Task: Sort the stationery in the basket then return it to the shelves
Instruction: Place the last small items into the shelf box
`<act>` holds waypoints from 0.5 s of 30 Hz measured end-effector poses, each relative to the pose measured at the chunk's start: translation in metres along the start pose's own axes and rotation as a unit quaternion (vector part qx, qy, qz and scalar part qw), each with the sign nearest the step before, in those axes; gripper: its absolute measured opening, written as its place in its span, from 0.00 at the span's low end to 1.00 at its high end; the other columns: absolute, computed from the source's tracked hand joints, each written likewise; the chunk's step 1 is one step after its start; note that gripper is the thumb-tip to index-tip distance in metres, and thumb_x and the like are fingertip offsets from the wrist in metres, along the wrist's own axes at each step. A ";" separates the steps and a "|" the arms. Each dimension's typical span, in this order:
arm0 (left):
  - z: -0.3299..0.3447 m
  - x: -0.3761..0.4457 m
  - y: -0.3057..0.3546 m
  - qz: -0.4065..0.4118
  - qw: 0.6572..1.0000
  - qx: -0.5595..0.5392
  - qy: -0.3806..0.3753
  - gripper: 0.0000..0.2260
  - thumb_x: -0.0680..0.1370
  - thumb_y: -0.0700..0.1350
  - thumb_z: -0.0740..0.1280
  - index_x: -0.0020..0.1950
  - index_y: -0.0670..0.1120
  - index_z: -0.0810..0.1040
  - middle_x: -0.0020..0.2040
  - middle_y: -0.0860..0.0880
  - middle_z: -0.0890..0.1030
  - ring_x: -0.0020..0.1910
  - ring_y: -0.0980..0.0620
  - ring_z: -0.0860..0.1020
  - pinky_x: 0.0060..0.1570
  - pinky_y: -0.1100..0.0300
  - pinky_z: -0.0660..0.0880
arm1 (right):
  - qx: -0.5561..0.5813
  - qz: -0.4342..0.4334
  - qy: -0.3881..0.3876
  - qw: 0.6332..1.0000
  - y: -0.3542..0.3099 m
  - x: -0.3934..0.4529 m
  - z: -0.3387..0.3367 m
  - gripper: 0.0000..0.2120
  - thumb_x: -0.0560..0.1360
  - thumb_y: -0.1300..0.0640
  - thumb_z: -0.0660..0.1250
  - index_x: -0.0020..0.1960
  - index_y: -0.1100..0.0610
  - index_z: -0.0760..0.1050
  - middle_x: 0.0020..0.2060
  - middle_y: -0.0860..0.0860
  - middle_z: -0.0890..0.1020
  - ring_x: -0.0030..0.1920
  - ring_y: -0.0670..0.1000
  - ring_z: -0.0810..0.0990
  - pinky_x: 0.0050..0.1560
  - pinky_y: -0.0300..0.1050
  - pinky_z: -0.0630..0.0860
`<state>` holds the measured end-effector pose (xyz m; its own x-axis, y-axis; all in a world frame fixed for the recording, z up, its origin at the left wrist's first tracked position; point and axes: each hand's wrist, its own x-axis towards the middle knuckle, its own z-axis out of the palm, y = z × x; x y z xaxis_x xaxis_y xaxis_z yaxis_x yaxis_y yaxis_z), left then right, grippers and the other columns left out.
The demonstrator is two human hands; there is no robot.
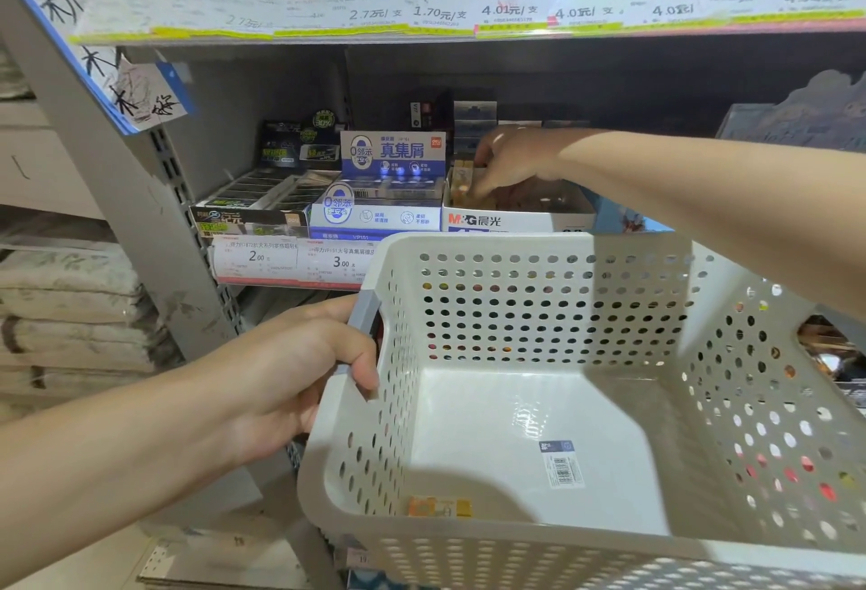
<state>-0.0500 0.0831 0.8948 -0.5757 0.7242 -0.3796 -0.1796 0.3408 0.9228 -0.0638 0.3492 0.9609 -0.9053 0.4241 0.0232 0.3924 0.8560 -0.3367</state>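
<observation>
- We see the left hand (290, 374) gripping the grey handle (363, 322) on the left end of the white perforated basket (539, 308), its fingers (363, 369) curled round the handle and over the rim
- We hold the basket in front of the shelf (421, 34), its near side lower in the view than its far wall
- Inside the basket we find one small orange and yellow packet (438, 506) lying flat on the floor by the near wall, and a barcode sticker (562, 465) on the floor further right
- Our right hand (511, 158) reaches over the basket into the open M&G box (515, 217) on the shelf; its fingers (482, 186) point down among the small pieces there, but they are blurred and we cannot tell whether they pinch anything
- Left of that box stands a blue and white eraser box (375, 214), and further left a black and green box (253, 214), side by side along the shelf edge
- Price tags (290, 261) hang under those two boxes, and a row of paper price labels (468, 8) covers the edge of the shelf above
</observation>
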 end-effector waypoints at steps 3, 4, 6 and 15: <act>0.000 -0.001 0.000 -0.002 1.000 0.002 0.009 0.26 0.65 0.26 0.56 0.52 0.47 0.83 0.51 0.35 0.83 0.48 0.35 0.78 0.59 0.35 0.70 | -0.037 -0.017 0.023 0.999 -0.001 0.012 0.008 0.22 0.73 0.53 0.71 0.64 0.59 0.72 0.57 0.54 0.78 0.54 0.55 0.78 0.45 0.41 0.70; 0.000 -0.001 -0.001 -0.001 1.000 0.002 0.013 0.26 0.65 0.26 0.56 0.51 0.47 0.83 0.52 0.35 0.82 0.48 0.36 0.78 0.59 0.35 0.70 | -0.046 -0.022 0.026 0.998 -0.002 0.015 0.010 0.22 0.73 0.53 0.71 0.64 0.58 0.73 0.56 0.54 0.79 0.52 0.53 0.78 0.44 0.41 0.69; 0.000 -0.001 -0.002 0.001 1.000 0.000 0.016 0.26 0.65 0.26 0.56 0.51 0.47 0.83 0.52 0.35 0.82 0.46 0.37 0.78 0.59 0.35 0.70 | -0.061 -0.029 0.026 0.997 -0.003 0.016 0.010 0.20 0.73 0.53 0.71 0.62 0.58 0.74 0.55 0.54 0.80 0.48 0.51 0.77 0.42 0.41 0.69; 0.000 0.000 -0.004 0.012 1.000 -0.008 0.009 0.26 0.65 0.26 0.55 0.52 0.47 0.83 0.51 0.34 0.82 0.44 0.38 0.79 0.53 0.40 0.75 | -0.113 -0.048 0.065 0.990 -0.001 0.021 0.014 0.18 0.73 0.58 0.70 0.62 0.59 0.76 0.55 0.55 0.80 0.48 0.52 0.77 0.45 0.42 0.74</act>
<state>-0.0488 0.0816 0.8911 -0.5937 0.7211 -0.3571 -0.1787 0.3146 0.9323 -0.0855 0.3526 0.9483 -0.9175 0.3593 0.1707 0.3449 0.9323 -0.1088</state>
